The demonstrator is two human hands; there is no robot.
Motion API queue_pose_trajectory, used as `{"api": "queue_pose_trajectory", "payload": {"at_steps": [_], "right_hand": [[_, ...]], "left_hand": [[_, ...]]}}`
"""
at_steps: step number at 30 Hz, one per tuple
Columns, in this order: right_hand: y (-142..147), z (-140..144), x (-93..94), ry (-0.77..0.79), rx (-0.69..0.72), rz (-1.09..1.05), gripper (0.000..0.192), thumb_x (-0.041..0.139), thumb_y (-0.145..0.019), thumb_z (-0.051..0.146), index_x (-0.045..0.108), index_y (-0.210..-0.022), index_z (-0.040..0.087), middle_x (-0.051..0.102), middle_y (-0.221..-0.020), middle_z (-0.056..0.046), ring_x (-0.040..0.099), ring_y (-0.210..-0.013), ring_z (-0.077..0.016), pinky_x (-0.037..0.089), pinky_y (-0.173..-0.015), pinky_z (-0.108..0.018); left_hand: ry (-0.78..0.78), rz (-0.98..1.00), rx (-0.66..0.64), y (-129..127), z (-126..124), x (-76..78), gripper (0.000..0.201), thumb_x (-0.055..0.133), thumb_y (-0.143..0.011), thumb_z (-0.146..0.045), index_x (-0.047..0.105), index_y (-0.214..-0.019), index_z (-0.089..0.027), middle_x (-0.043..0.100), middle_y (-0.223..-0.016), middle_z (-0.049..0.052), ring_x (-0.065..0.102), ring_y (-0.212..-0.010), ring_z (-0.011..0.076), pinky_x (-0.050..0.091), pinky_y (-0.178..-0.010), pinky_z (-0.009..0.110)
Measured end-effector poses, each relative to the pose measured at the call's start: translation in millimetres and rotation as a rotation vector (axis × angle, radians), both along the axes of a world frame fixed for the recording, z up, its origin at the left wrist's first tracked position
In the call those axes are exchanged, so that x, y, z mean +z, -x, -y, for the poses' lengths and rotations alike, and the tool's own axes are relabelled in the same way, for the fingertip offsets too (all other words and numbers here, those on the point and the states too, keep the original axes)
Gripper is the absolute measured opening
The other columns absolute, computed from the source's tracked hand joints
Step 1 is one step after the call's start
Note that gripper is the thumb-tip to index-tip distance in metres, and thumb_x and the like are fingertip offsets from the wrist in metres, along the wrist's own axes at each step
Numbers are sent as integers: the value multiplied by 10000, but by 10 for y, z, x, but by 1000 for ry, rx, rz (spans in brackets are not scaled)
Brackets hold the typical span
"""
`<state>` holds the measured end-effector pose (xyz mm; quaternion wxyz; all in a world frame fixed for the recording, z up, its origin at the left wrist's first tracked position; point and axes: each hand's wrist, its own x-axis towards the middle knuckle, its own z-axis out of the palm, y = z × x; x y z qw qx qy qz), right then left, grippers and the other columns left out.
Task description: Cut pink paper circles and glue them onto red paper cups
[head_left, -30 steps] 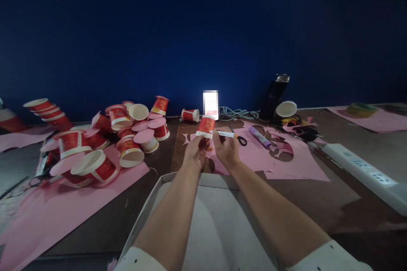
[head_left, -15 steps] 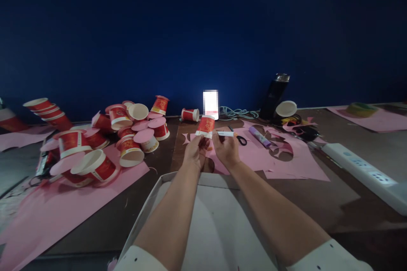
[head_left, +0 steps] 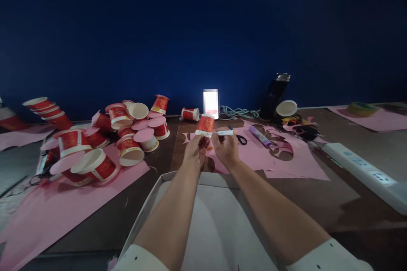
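Observation:
Straight ahead, my left hand grips a red paper cup by its lower edge; the cup is tilted, with its white band toward my fingers. Close beside it, my right hand pinches a white pen-like tube with an orange end, which points across to the right. The tube's left tip is hidden by my fingers, so I cannot tell whether it touches the cup. Behind the right hand lie black-handled scissors on cut pink paper.
Several red cups with pink discs are heaped at left on pink paper, near a leaning cup stack. Rightward are a purple glue stick, a black flask and a white power strip. A lit, blurred screen stands at the back.
The cup has shifted very slightly left and tilted a little in my left hand. Both hands otherwise stay where they were, with the same things in them.

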<state>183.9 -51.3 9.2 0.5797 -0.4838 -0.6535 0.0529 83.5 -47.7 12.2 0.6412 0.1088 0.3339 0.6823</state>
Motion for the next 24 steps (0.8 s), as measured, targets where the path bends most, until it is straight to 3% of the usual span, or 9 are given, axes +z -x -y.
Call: {"api": "queue_pose_trajectory", "payload": {"at_steps": [17, 21, 24], "right_hand": [[6, 7, 1, 94, 44, -15, 237, 497, -847, 350, 609, -724, 181, 648, -636, -26, 607, -580, -153, 433, -568, -244], [0, 2, -13, 39, 39, -22, 213, 500, -850, 323, 607, -733, 182, 659, -700, -38, 610, -644, -156, 455, -630, -255], [-15, -2, -14, -26, 63, -89, 174, 496, -862, 298, 614, -839, 174, 661, -774, -45, 595, -675, -145, 463, -650, -252]], "left_hand": [[-5, -16, 10, 6, -11, -35, 104, 600, -707, -31, 582, -664, -125, 595, -572, -2, 560, -524, 66, 479, -604, 183], [-10, -10, 23, 7, -2, -34, 110, 613, -705, -24, 581, -672, -124, 594, -587, -1, 569, -543, 67, 489, -614, 184], [-29, -1, 39, 10, -2, -38, 112, 638, -715, -39, 585, -696, -135, 594, -616, -10, 577, -573, 61, 502, -636, 173]]}}
